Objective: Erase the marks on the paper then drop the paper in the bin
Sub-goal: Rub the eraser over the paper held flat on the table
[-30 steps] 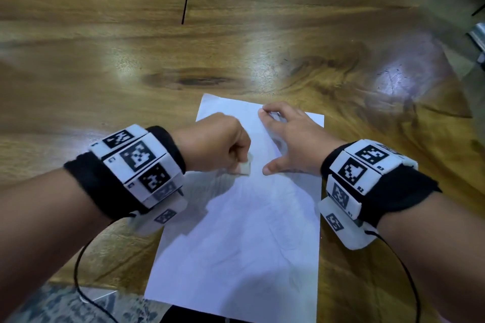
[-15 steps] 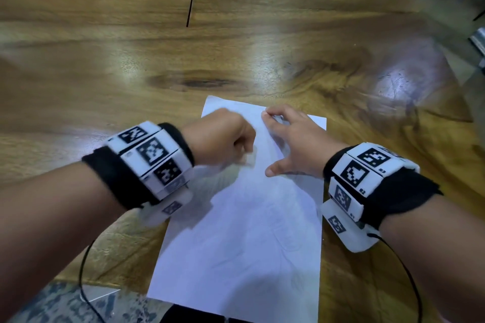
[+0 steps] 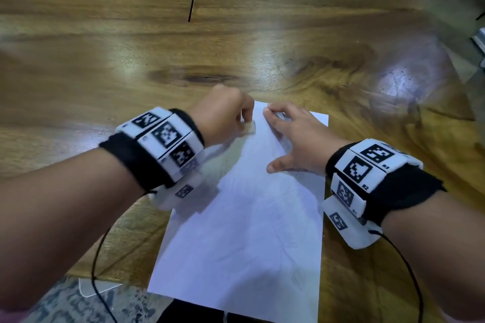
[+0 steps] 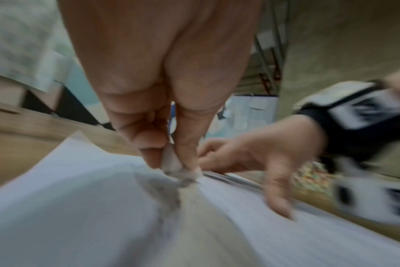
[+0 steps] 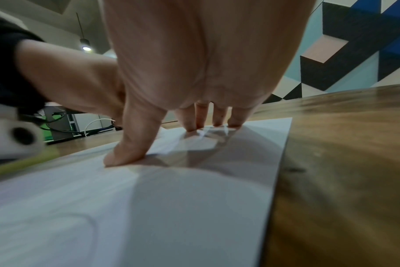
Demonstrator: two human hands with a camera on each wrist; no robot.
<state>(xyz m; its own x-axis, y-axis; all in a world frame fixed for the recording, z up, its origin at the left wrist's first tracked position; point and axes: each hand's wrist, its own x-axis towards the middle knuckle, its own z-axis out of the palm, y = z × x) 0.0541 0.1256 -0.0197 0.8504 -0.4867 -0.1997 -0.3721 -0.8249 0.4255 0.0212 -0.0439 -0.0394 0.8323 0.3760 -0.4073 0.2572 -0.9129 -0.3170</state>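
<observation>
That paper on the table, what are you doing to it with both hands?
A person is rubbing out marks on the white paper, which lies flat on the wooden table. The left hand pinches a small eraser and presses it on the sheet near the far edge. The right hand rests spread on the paper, fingertips and thumb holding it down. Faint pencil lines show lower on the sheet. No bin is in view.

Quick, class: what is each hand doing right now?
Left hand: pinches the eraser, rubbing the paper.
Right hand: open, fingers spread, pressing the paper flat.
</observation>
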